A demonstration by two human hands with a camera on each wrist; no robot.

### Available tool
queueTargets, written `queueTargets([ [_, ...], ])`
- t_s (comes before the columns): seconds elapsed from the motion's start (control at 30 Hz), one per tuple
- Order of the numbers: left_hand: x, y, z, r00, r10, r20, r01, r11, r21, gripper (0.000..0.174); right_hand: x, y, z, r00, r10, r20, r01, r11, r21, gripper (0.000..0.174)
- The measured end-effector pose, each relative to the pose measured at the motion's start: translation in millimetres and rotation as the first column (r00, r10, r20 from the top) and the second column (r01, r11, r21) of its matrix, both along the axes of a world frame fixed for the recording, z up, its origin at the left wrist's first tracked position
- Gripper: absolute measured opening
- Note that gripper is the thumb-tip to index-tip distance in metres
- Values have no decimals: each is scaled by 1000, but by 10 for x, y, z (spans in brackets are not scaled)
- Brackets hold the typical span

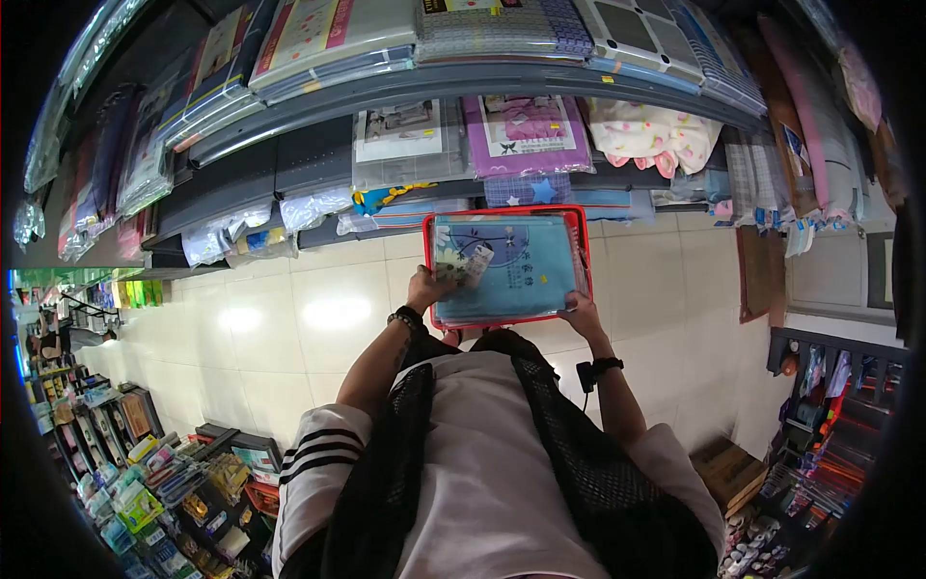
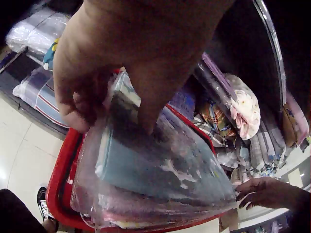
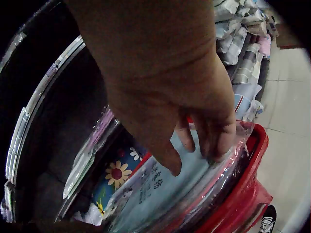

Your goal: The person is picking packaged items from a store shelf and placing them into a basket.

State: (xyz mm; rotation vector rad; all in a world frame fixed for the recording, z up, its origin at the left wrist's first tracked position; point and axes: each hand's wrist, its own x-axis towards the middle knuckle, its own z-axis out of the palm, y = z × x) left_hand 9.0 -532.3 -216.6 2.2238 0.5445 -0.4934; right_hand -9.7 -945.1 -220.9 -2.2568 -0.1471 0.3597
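A flat blue textile package (image 1: pixel 511 289) in clear plastic lies on top of a red basket (image 1: pixel 587 253), with printed flowers and dark characters on its face. My left hand (image 1: pixel 431 287) grips its left edge, thumb over the top and fingers round the side in the left wrist view. At the opposite edge, my right hand (image 1: pixel 582 314) pinches the package, its thumb on the upper face in the right wrist view. Pinkish and dark wrapped layers show beneath the blue one along the basket's side. A small pale tag (image 1: pixel 478 261) sits on the package near the left hand.
Shelves (image 1: pixel 318 159) of wrapped bedding curve across the front, with a purple package (image 1: pixel 529 159) and a floral white bundle (image 1: pixel 656 130) on the lower level. Pale tiled floor (image 1: pixel 289 338) surrounds the basket. A cardboard box (image 1: pixel 725 473) stands behind on the right.
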Motion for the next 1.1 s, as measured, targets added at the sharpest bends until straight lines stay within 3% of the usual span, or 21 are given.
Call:
queueTargets([
  [0.07, -22, 31, -44, 1000, 3, 12, -2, 1000, -26, 70, -126, -6, 41, 998, -37, -44, 35, 998, -49, 48],
  [0.17, 19, 45, 59, 993, 4, -117, -18, 993, -117, 63, -371, 19, 174, 976, -138, -167, 112, 982, -153, 46],
  [0.23, 14, 87, -136, 999, 32, -33, -34, 997, -67, 59, -547, 36, 229, 949, -208, -239, 156, 963, -219, 45],
  [0.3, 84, 136, -379, 992, 22, -125, -35, 994, -101, 56, -749, 64, 294, 912, -267, -312, 219, 959, -180, 45],
  [0.37, 119, 174, -575, 984, 1, -179, -45, 970, -239, 50, -911, 103, 349, 867, -305, -393, 261, 951, -164, 47],
  [0.4, 115, 132, -437, 987, 66, -143, -108, 943, -314, 36, -950, 137, 375, 820, -328, -469, 300, 944, -136, 48],
  [0.43, 110, 103, -288, 987, 66, -146, -110, 942, -319, 36, -980, 179, 416, 819, -330, -470, 298, 944, -142, 48],
  [0.47, 124, 82, -123, 969, 78, -233, -199, 806, -557, 30, -1001, 231, 469, 758, -331, -562, 362, 930, -60, 45],
  [0.5, 161, 56, 74, 947, 66, -314, -288, 605, -743, 25, -989, 300, 539, 694, -316, -647, 429, 903, 18, 42],
  [0.57, 177, -32, 354, 919, 57, -390, -350, 572, -742, 23, -959, 502, 778, 656, -188, -731, 528, 806, 266, 41],
  [0.63, 180, -129, 434, 909, -87, -408, -346, 391, -853, 31, -863, 711, 992, 663, 13, -748, 543, 679, 494, 43],
  [0.67, 188, -195, 481, 913, -89, -398, -336, 389, -858, 31, -808, 804, 1056, 647, 94, -757, 540, 644, 542, 44],
  [0.73, 177, -344, 654, 950, -154, -272, -240, 194, -951, 35, -777, 955, 1122, 629, 224, -744, 533, 572, 623, 50],
  [0.9, 62, -650, 1124, 945, -131, -299, -277, 158, -948, 40, -785, 1105, 1316, 626, 201, -753, 612, 473, 634, 55],
  [0.97, -45, -741, 1387, 937, -118, -330, -317, 116, -941, 50, -867, 1111, 1297, 583, 130, -802, 802, 65, 593, 53],
  [1.0, -107, -809, 1394, 943, -103, -316, -303, 125, -945, 62, -838, 1194, 1456, 593, 190, -782, 805, -108, 584, 49],
  [1.03, -178, -859, 1403, 945, -110, -308, -293, 136, -946, 62, -856, 1162, 1426, 602, 191, -775, 798, -121, 590, 49],
  [1.1, -301, -883, 1413, 949, -203, -243, -225, 105, -969, 68, -876, 1118, 1399, 722, -31, -691, 691, -4, 723, 47],
])
